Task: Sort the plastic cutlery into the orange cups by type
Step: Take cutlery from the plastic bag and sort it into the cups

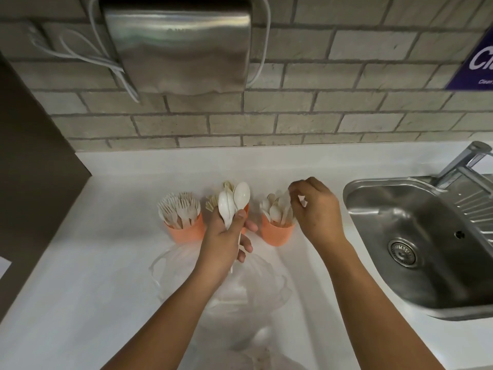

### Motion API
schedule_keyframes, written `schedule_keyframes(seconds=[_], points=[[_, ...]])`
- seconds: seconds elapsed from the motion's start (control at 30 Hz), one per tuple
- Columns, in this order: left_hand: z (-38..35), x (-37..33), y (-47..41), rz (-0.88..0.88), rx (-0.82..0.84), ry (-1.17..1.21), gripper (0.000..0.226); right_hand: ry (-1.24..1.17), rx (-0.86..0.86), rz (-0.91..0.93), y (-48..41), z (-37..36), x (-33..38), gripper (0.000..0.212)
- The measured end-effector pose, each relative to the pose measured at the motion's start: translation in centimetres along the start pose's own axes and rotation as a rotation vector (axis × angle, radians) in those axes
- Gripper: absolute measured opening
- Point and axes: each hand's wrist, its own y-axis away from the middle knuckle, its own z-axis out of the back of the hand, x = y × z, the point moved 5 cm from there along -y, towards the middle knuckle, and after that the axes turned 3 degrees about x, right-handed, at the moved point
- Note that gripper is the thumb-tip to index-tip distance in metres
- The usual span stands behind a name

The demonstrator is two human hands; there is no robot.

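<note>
1. Head view, layout: three orange cups are seen in a row on the white counter (93, 263). The left cup (186, 232) is filled with forks (180, 208); the middle cup (246, 209) is largely hidden behind the left hand, with pale cutlery showing above it; the right cup (277, 233) is filled with spoons (274, 209). A clear plastic bag (240, 284) lies nearer the person, and a steel sink (426, 249) is set to the right.

2. Head view, left hand (226, 241): the fingers are closed around the handles of a small bunch of white spoons (234, 201), whose bowls stand up in front of the middle cup.

3. Head view, right hand (317, 209): it is held just above the right cup, with thumb and fingertips pinched together on what appears to be one pale spoon handle (286, 196); blur leaves the exact piece uncertain.

4. Handling, as judged: the cutlery is likely very light, thin, smooth and slightly springy, so pieces may slip or flick out of a loose bunch. Each piece is best taken at the handle, near mid-length, and lowered handle-first into the cup. The cups look light and top-heavy when full, so tipping is a risk if a rim is knocked.
</note>
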Motion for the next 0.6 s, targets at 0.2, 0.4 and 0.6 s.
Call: schedule_keyframes(seconds=[0.2, 0.4, 0.6], points=[[-0.5, -0.2, 0.4, 0.017, 0.082, 0.019, 0.017, 0.188, 0.086, 0.02, 0.8, -1.1, 0.6, 0.025], [-1.7, -0.4, 0.8, 0.045, 0.194, 0.018, 0.022, -0.532, 0.234, -0.192, -0.7, 0.1, 4.7, 0.012], [-1.3, -0.4, 0.9, 0.06, 0.159, 0.028, 0.026, -0.629, 0.148, -0.268, -0.7, 0.9, 4.2, 0.014]])
